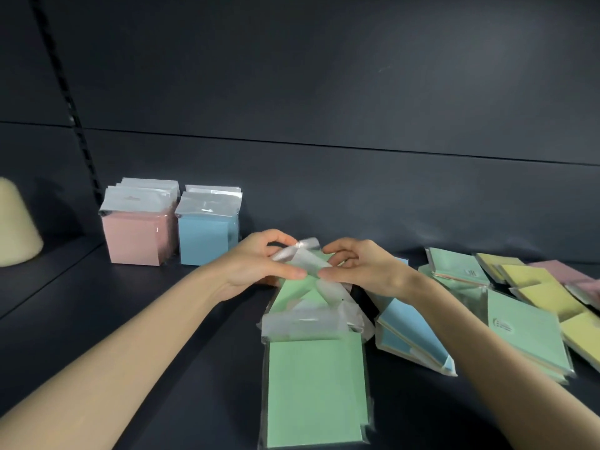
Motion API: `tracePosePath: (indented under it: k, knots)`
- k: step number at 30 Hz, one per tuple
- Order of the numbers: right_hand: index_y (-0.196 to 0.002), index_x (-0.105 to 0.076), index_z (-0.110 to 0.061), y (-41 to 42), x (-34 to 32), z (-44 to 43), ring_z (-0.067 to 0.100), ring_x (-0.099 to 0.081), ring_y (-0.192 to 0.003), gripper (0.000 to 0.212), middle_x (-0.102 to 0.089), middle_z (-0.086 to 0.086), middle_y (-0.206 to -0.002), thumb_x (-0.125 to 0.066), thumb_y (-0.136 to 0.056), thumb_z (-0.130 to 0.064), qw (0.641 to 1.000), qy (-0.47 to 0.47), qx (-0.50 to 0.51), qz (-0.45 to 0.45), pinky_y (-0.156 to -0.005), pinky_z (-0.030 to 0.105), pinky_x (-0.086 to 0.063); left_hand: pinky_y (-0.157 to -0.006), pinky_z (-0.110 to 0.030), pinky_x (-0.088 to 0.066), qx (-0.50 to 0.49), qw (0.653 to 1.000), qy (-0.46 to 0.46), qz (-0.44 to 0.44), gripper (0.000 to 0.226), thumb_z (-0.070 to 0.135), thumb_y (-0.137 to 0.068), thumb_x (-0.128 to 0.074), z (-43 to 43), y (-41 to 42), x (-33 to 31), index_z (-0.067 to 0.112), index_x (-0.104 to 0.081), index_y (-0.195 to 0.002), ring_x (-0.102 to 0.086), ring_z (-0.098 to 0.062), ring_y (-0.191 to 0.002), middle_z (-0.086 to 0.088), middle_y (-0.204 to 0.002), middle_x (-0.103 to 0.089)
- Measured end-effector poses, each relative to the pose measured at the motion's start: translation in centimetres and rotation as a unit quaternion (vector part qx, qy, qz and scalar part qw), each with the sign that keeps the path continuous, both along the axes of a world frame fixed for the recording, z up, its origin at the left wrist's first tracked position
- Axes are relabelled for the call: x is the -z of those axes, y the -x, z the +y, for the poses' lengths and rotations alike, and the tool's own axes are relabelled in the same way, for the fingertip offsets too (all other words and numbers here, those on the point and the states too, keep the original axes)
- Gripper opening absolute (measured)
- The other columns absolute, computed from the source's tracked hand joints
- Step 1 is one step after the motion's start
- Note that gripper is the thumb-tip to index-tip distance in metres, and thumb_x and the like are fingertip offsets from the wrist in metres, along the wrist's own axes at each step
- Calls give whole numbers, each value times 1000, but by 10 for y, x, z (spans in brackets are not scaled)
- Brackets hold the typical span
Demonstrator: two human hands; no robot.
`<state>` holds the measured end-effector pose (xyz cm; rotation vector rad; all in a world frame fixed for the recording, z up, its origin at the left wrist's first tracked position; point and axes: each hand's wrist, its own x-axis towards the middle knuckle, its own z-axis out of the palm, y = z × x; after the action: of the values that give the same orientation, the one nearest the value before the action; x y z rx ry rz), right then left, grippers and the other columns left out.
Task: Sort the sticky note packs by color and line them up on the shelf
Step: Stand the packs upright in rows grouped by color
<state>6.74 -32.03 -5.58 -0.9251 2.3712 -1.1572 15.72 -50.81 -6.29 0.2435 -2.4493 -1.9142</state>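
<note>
Both hands meet at mid-shelf on one green sticky note pack (293,289). My left hand (259,263) and my right hand (360,264) pinch its clear plastic header, and the pack tilts up. Under it lies another green pack (315,391), flat and nearest to me. Upright at the back left stand a row of pink packs (136,237) and, beside it, a row of blue packs (206,240). Loose blue packs (412,336) lie to the right of my hands.
A jumble of green (526,326), yellow (548,297) and pink packs (561,269) covers the right side of the dark shelf (130,313). A cream rounded object (16,225) stands at the far left. A slotted upright (69,102) runs up the back panel.
</note>
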Motion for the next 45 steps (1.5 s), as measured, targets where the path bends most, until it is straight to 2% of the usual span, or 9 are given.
tracePosePath:
  k: [5, 7, 13, 17, 23, 27, 32, 40, 45]
  knots:
    - [-78, -68, -16, 0, 0, 3, 9, -58, -70, 10, -64, -5, -73, -76, -76, -11, 998, 27, 28, 42, -72, 19, -45, -79, -32, -55, -24, 995, -94, 25, 56, -8, -67, -77, -2, -2, 0, 17, -62, -115, -68, -21, -95, -10, -110, -68]
    - [-68, -66, -18, -1, 1, 4, 8, -57, -67, 16, -65, -5, -67, -75, -76, -8, 998, 26, 26, 46, -71, 19, -46, -79, -28, -56, -24, 995, -89, 21, 51, -11, -69, -75, -2, -4, 2, 13, -64, -112, -69, -20, -93, -11, -105, -70]
    - [-74, -63, -16, 0, 2, 1, 6, -52, -57, 11, -59, -9, -60, -69, -84, -16, 989, 133, 66, 27, -61, 21, -44, -81, -30, -56, -93, 982, -154, 53, 58, -14, -66, -75, 2, 1, 7, 9, -56, -116, -70, -24, -91, -16, -101, -68]
    - [-72, -63, -18, 1, 3, -3, 15, -59, -63, 12, -67, 2, -69, -70, -82, -18, 973, 203, 113, 18, -58, 29, -47, -80, -35, -57, -66, 979, -180, 73, 63, -15, -66, -74, 10, 1, 7, 11, -53, -119, -70, -26, -93, -15, -102, -71]
    - [-79, -65, -15, -2, 1, -8, 16, -66, -70, 8, -70, 3, -75, -73, -81, -16, 949, 289, 124, 26, -75, 33, -54, -80, -34, -57, -61, 986, -115, 104, 53, -10, -67, -77, 16, 1, 7, 11, -60, -113, -70, -21, -95, -8, -101, -73]
    - [-116, -55, -16, -3, -4, -5, 15, -66, -96, 46, -66, 0, -107, -78, -76, -15, 963, 251, 92, -27, -86, 26, -53, -85, -31, -55, -89, 979, -110, 144, 42, -7, -71, -75, 11, 1, 6, 12, -64, -107, -70, -18, -95, -2, -100, -74]
    - [-121, -59, -12, -5, 0, -1, 15, -70, -90, 48, -72, 3, -102, -71, -77, 5, 979, 183, 4, -90, -79, 24, -56, -90, -35, -53, -68, 980, -113, 152, 40, 0, -77, -72, 14, 4, 9, 15, -62, -113, -68, -18, -101, -3, -107, -72]
    - [-121, -57, -12, 2, -3, 5, 18, -69, -97, 45, -70, 4, -109, -69, -80, 3, 978, 195, 18, -78, -85, 28, -56, -85, -28, -55, -60, 984, -42, 165, 30, 9, -85, -67, 20, 7, 6, 22, -64, -111, -68, -15, -96, -3, -103, -71]
    - [-113, -59, -7, 9, -9, 17, 8, -71, -79, 39, -71, 5, -101, -69, -78, 7, 963, 251, 77, -59, -65, 16, -54, -102, -27, -41, -56, 978, 169, 109, 58, 32, -78, -74, 12, 25, 19, 21, -51, -130, -52, -8, -120, 7, -131, -56]
